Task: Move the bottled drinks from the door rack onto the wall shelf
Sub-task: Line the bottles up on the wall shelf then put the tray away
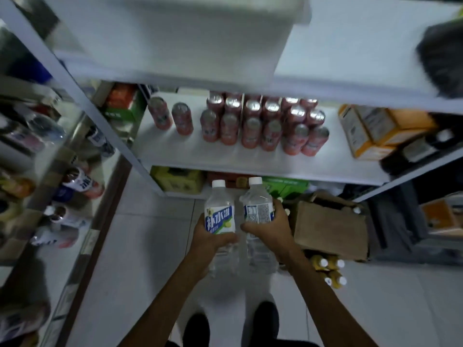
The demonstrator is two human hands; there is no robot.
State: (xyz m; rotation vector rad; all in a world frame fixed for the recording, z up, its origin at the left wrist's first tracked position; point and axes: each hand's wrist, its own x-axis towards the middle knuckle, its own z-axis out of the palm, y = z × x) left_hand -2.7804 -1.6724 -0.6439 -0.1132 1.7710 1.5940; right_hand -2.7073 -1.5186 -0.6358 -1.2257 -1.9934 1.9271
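Observation:
My left hand (213, 236) grips a clear bottle with a white cap and a blue-and-white label (220, 211). A second clear bottle of the same kind (258, 206), its label's back side showing, is held by my right hand (270, 226). Both bottles stand side by side, caps pointing toward the white wall shelf (195, 154), just below its middle board. The door rack (75, 176) with more bottles is at the left.
Several pink cans (263, 126) stand in rows on the middle shelf board, with orange-and-white cartons (370, 131) to their right. A brown cardboard box (330, 229) and yellow bottles (328, 269) sit on the floor at right. Green and yellow boxes fill the bottom shelf.

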